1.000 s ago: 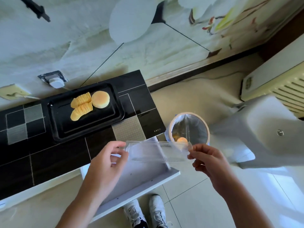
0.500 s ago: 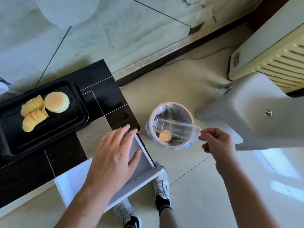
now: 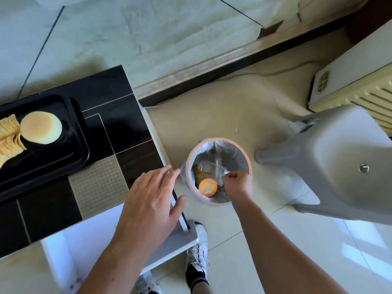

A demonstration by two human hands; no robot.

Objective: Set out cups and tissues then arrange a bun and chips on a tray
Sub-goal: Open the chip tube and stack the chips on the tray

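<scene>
Pinching what looks like clear plastic packaging (image 3: 217, 168) over the bin (image 3: 248, 164), my right hand (image 3: 237, 184); left hand (image 3: 150, 200) spread flat.

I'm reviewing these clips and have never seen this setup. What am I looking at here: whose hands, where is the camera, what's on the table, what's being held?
There is no machine: a person wears a camera on the head, looking down at their own hands. On the black tray lie a bun and chips. The left hand is open, fingers spread above the table corner. The right hand pinches clear plastic packaging over a lined bin on the floor, beside a grey stool.
</scene>
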